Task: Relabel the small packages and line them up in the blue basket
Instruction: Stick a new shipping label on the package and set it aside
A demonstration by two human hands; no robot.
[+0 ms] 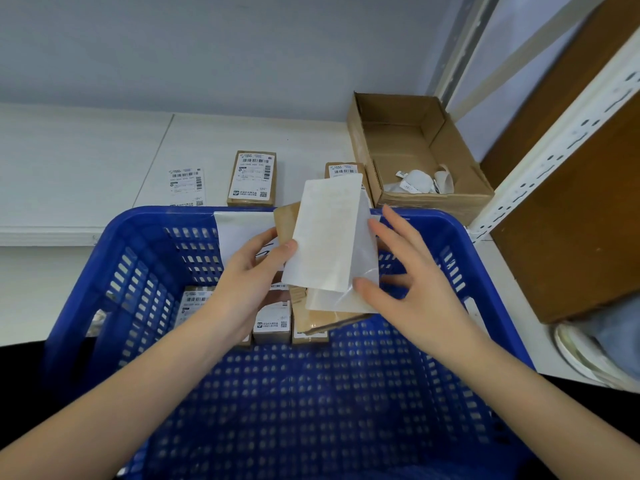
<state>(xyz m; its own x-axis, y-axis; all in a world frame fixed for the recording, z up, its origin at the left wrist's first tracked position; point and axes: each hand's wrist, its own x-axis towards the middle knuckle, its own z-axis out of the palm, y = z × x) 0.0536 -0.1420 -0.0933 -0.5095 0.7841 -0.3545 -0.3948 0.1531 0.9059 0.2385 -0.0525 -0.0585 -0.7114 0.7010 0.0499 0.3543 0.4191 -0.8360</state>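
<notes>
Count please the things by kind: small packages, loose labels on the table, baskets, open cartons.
Small packages: 6 (3 in the basket, 2 on the table, 1 held)
Loose labels: 1
Blue basket: 1
Open carton: 1
Total: 9

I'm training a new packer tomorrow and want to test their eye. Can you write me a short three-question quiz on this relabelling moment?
1. True or false: the open cardboard box behind the blue basket holds crumpled white paper scraps.
2. Which hand pinches the white label sheet at its edge? A) left hand B) right hand C) neither
3. Fill in: the loose printed label lies flat on the white ____, left of a labelled small package.

Key: 1 true; 2 A; 3 table
</notes>
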